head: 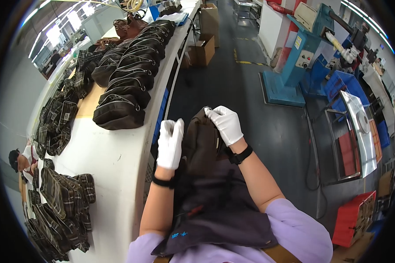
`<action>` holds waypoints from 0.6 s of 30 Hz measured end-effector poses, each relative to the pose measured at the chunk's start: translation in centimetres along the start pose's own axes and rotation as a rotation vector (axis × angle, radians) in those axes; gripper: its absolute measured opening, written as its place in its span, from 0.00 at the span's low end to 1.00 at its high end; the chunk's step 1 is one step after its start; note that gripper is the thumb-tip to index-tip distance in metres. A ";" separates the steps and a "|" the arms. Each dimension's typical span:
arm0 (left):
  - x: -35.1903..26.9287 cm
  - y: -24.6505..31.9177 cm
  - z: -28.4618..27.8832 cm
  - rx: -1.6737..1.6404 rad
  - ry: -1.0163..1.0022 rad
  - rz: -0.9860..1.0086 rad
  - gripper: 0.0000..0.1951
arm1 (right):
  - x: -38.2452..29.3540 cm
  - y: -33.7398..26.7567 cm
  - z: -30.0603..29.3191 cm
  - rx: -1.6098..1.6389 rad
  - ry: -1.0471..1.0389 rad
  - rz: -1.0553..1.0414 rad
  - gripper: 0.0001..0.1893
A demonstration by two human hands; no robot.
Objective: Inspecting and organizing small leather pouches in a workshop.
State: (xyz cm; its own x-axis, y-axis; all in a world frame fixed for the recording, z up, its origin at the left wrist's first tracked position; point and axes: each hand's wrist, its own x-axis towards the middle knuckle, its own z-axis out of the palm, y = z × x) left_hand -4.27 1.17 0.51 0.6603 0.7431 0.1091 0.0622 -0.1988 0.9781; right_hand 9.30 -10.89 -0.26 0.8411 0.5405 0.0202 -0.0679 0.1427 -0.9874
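Note:
My right hand [225, 125], in a white glove, pinches the top end of a dark brown fabric pouch [200, 141] near its zipper. The pouch hangs upright in front of my dark apron [217, 203], its lower part blurred against the cloth. Just left of the pouch, my gloved left hand [170, 143] is raised with curled fingers, apart from the pouch's top; nothing shows between them. Beside that hand runs a white worktable [118, 174]. A row of similar dark zippered pouches [120, 111] stands along its right side.
Plaid fabric pouches [64, 197] lie piled on the table's left side, with a person [24, 161] beyond. Cardboard boxes [202, 51] stand by the far table edge. At right are a blue machine [289, 72], a metal-topped stand [362, 131] and a red crate [354, 218].

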 end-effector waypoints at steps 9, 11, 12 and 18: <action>-4.7 -7.1 -0.1 0.309 -0.115 0.222 0.12 | -1.2 0.6 1.1 -0.004 -0.025 -0.111 0.15; -4.1 -7.7 1.3 0.032 -0.199 0.174 0.08 | -1.2 0.3 0.2 -0.013 -0.051 -0.124 0.16; -4.1 -7.4 1.5 0.026 -0.200 0.179 0.08 | -0.9 0.2 -0.4 -0.088 -0.065 -0.129 0.15; -4.4 -1.9 -0.2 -0.159 -0.468 -0.103 0.17 | -0.1 -5.4 0.2 -0.497 -0.009 -0.500 0.09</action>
State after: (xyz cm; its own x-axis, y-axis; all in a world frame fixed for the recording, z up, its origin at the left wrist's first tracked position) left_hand -7.44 -1.52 -1.82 0.9239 0.3800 -0.0449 0.0539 -0.0131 0.9985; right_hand 9.47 -11.59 5.06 0.7031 0.5158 0.4895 0.5804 -0.0186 -0.8141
